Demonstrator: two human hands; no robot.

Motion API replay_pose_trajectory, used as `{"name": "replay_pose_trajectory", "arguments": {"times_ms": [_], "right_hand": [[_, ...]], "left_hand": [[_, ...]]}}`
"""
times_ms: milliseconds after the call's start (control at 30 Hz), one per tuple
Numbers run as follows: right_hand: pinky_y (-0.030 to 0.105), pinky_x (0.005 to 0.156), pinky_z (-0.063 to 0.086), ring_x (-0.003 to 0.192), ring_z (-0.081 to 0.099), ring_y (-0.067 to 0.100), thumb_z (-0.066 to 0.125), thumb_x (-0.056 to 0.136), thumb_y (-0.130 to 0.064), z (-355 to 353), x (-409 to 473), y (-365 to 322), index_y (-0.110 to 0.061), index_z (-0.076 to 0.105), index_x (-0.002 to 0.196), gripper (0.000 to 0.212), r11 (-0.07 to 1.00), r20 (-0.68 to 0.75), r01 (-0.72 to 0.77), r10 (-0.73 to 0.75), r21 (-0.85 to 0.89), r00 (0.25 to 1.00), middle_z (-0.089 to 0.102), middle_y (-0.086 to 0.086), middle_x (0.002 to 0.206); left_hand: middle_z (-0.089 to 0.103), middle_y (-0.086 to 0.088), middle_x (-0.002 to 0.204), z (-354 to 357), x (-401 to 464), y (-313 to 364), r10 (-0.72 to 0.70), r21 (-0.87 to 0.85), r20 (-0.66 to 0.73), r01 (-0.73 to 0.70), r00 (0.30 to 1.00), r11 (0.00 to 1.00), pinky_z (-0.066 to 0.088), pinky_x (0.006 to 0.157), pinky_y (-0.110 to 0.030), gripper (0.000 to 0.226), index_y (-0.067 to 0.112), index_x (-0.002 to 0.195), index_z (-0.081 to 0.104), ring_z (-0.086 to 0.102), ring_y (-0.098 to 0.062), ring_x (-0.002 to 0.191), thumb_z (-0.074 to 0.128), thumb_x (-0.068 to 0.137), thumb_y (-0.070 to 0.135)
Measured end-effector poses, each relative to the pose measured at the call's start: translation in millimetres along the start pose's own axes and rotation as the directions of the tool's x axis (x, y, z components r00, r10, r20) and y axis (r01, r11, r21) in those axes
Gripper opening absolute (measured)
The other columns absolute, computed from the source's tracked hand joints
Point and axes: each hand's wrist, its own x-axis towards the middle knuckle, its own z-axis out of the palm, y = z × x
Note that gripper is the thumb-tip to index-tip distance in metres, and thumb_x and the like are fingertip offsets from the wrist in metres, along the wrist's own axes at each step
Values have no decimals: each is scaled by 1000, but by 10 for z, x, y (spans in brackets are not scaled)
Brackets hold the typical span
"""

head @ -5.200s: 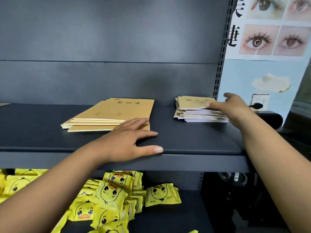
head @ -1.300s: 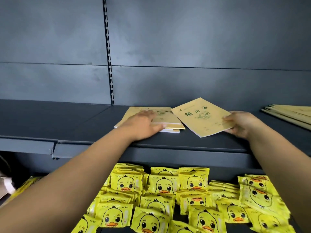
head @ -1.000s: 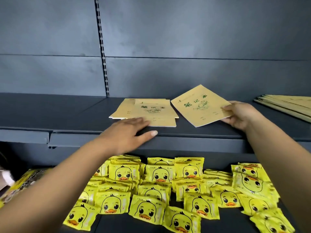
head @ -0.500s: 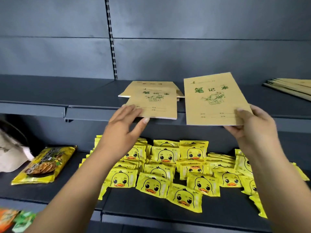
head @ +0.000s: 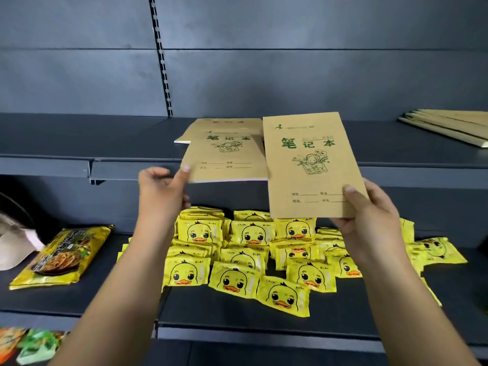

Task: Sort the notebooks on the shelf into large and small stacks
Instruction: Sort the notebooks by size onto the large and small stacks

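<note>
My right hand (head: 369, 220) grips a tan notebook with green print (head: 309, 165) by its lower right corner, holding it upright in front of the dark shelf (head: 79, 143). My left hand (head: 161, 191) pinches the lower left corner of a second tan notebook (head: 224, 159), which juts out over the shelf's front edge. Behind it another tan notebook (head: 221, 125) lies flat on the shelf. A stack of large tan notebooks (head: 449, 125) lies on the same shelf at the far right.
On the lower shelf (head: 237, 313) lie several yellow duck-print packets (head: 245, 260). A yellow snack bag (head: 63, 254) lies at its left, beside a pale object (head: 13, 244). A slotted upright (head: 161, 56) runs up the grey back panel.
My right hand has lifted its notebook off the shelf and turned it upright toward me. My left hand has drawn a second notebook forward over the shelf edge and now pinches its corner.
</note>
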Motion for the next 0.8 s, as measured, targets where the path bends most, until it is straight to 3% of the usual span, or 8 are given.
{"name": "replay_pose_trajectory", "arguments": {"times_ms": [133, 233, 267, 367, 467, 600, 733, 800], "right_hand": [[26, 62, 59, 89, 62, 15, 43, 96, -6, -98, -41, 2, -17, 57, 101, 19, 999, 5, 0, -1, 53, 1000, 63, 1, 99], [25, 59, 59, 86, 63, 14, 43, 96, -5, -183, -67, -21, -20, 58, 95, 22, 996, -20, -9, 11, 85, 1000, 65, 0, 97], [25, 57, 59, 86, 64, 14, 43, 96, -5, -204, -76, -25, -21, 59, 93, 22, 995, -22, -19, 21, 94, 1000, 65, 1, 96], [21, 53, 55, 77, 68, 10, 44, 96, -5, -222, -90, -21, -19, 60, 92, 22, 995, -19, -44, 46, 90, 999, 68, 1, 92], [20, 52, 55, 68, 70, 6, 44, 96, -4, -186, -102, -28, -17, 61, 92, 22, 992, -23, -40, 43, 116, 999, 72, -3, 79], [21, 53, 56, 70, 70, 8, 45, 95, -4, -171, -147, -20, -17, 61, 90, 22, 990, -29, -53, 57, 128, 998, 73, -4, 75], [21, 54, 55, 66, 70, 5, 45, 94, -4, -171, -246, 38, -17, 62, 93, 21, 991, -18, -76, 79, 113, 997, 74, -7, 71], [21, 52, 55, 66, 71, 7, 46, 94, -5, -180, -304, 68, -15, 62, 97, 19, 988, 6, -118, 118, 102, 993, 74, -4, 74]], "left_hand": [[37, -2, 60, -64, -117, -57, -91, -241, 76, 107, 993, 965, 33, 38, -17, 21, 21, 86, 36, 37, -6, 40, 55, 90, 11], [38, 3, 47, -207, -213, -136, -89, -321, 141, 131, 986, 938, 29, 39, -17, 13, 20, 86, 40, 33, -7, 37, 50, 92, 14], [37, 4, 43, -246, -212, -153, -111, -296, 185, 163, 977, 941, 29, 40, -18, 9, 18, 87, 43, 32, -8, 37, 48, 93, 22], [42, 4, 43, -253, -135, -71, -204, -52, 282, 227, 938, 973, 33, 44, -21, 37, 15, 86, 55, 34, -10, 40, 43, 90, 49], [59, 4, 59, -203, -94, 31, -221, 105, 267, 200, 938, 974, 40, 38, -15, 27, 16, 80, 59, 50, -8, 43, 51, 89, 40], [66, 8, 54, -331, -169, -50, -259, 85, 382, 246, 887, 966, 45, 46, -18, 21, 16, 80, 63, 57, -3, 45, 54, 87, 33], [74, -2, 81, -381, -184, -110, -345, -6, 535, 412, 772, 911, 54, 67, -31, 26, 18, 87, 67, 69, -16, 69, 57, 71, 36], [75, -4, 83, -320, -200, -130, -299, -12, 511, 355, 806, 935, 57, 62, -31, 15, 17, 89, 64, 70, -16, 68, 57, 80, 26]]}}
